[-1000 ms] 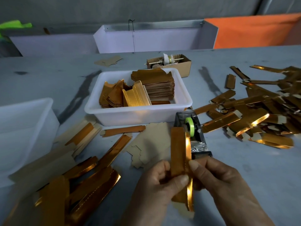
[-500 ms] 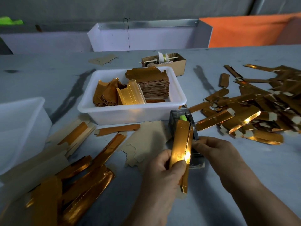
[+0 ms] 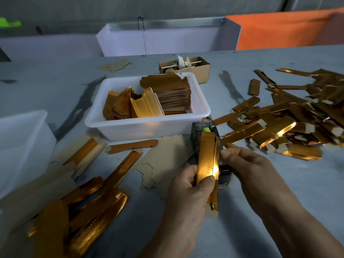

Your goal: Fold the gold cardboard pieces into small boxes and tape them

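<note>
My left hand [image 3: 188, 190] grips a long folded gold cardboard box [image 3: 206, 157] upright, thumb across its lower front. The box stands in front of the grey tape dispenser [image 3: 197, 131] with a green roll [image 3: 206, 129]. My right hand [image 3: 247, 164] is at the dispenser right beside the box, fingertips pinched together at the tape end; the tape itself is too thin to make out. A white tub [image 3: 149, 125] behind holds stacked flat gold blanks [image 3: 171, 92].
Finished gold boxes [image 3: 290, 120] lie heaped on the right of the grey table. Flat and half-folded gold pieces [image 3: 89, 207] lie at the lower left beside another white tub [image 3: 22, 146]. A small brown carton [image 3: 201, 69] stands behind the tub.
My right hand has let go of the gold box and moved up to the tape dispenser. My left hand has raised the box in front of the dispenser.
</note>
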